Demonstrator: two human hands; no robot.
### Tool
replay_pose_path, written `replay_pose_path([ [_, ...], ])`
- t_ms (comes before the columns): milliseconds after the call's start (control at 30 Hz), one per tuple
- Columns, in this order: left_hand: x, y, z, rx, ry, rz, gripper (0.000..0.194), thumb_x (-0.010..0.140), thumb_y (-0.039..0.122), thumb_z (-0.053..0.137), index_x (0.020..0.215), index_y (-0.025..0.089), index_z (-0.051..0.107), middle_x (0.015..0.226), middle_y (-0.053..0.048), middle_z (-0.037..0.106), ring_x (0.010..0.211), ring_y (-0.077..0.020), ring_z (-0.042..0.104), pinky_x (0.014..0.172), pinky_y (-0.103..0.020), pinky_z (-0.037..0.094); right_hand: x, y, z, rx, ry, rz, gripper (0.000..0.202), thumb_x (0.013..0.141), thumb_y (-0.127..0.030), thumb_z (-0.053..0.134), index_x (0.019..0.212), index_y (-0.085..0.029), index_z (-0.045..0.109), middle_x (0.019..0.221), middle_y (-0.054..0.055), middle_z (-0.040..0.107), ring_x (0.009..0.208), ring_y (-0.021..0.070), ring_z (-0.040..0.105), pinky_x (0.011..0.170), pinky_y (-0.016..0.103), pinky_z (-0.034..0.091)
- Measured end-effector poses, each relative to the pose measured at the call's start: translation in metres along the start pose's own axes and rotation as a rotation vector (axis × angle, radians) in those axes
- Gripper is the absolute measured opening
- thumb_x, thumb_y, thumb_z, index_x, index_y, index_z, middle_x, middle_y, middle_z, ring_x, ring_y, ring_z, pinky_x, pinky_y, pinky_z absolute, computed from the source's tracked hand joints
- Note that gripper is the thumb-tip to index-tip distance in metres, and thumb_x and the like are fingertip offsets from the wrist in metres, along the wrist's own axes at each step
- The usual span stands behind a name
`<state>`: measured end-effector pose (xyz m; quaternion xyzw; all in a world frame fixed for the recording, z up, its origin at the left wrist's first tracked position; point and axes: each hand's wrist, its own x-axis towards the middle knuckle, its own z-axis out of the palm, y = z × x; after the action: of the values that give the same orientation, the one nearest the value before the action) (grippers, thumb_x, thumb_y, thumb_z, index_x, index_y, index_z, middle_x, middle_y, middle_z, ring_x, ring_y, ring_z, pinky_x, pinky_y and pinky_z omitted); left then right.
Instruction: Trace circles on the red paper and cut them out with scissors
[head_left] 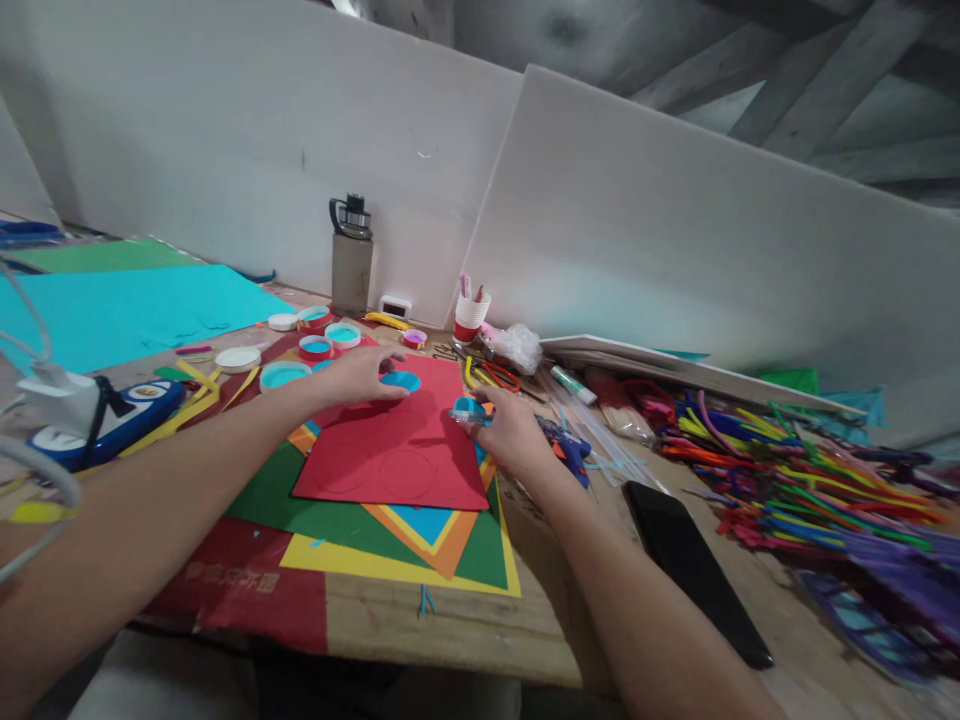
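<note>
A red sheet [397, 455] with faint drawn circles lies on a stack of green, orange, blue and yellow sheets. My left hand [367, 376] is at its upper left, thumb and fingers apart around a blue disc [401, 382] lying on the red sheet; whether they touch it is unclear. On the right edge of the red sheet, my right hand [504, 425] has its fingers closed on a small clear round piece [466, 415] with blue showing in or behind it.
Round tubs [285, 376] stand left of the sheets, with a bottle [352, 265] and a paper cup [471, 318] behind. Scissors [501, 376], a glue gun [571, 455], a black phone [694, 570] and colourful pipe cleaners [810, 480] lie to the right.
</note>
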<state>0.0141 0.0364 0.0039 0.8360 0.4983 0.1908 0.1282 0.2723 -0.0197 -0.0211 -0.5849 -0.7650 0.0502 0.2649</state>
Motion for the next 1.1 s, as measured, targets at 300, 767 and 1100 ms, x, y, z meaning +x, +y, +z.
replay_pose_path([
  [300, 0.003, 0.001, 0.008, 0.066, -0.011, 0.014, 0.068, 0.072, 0.05, 0.065, 0.13, 0.017, 0.055, 0.123, -0.011, 0.064, 0.109, -0.0259, 0.061, 0.091, -0.032, 0.048, 0.0, 0.0, 0.001, -0.001, -0.009, -0.005, 0.036, 0.074, -0.021, 0.069, 0.109, -0.017, 0.066, 0.109, 0.009, 0.07, 0.105, 0.0233, 0.064, 0.095, 0.036, 0.047],
  [767, 0.004, 0.001, 0.02, 0.027, -0.012, 0.014, 0.061, 0.071, 0.046, 0.065, 0.125, 0.018, 0.06, 0.125, -0.01, 0.064, 0.111, -0.0281, 0.06, 0.093, -0.035, 0.047, 0.0, 0.0, 0.003, -0.011, -0.008, 0.004, 0.039, 0.073, -0.02, 0.069, 0.112, -0.018, 0.065, 0.111, 0.009, 0.07, 0.107, 0.0234, 0.063, 0.095, 0.035, 0.047],
  [1100, -0.001, 0.011, 0.002, -0.008, 0.017, -0.004, 0.063, 0.072, 0.048, 0.068, 0.126, 0.019, 0.058, 0.115, -0.007, 0.068, 0.103, -0.0236, 0.063, 0.089, -0.031, 0.049, 0.002, 0.01, 0.002, -0.007, 0.071, 0.032, 0.04, 0.074, -0.024, 0.07, 0.113, -0.019, 0.065, 0.112, 0.01, 0.069, 0.106, 0.0237, 0.064, 0.095, 0.036, 0.048],
])
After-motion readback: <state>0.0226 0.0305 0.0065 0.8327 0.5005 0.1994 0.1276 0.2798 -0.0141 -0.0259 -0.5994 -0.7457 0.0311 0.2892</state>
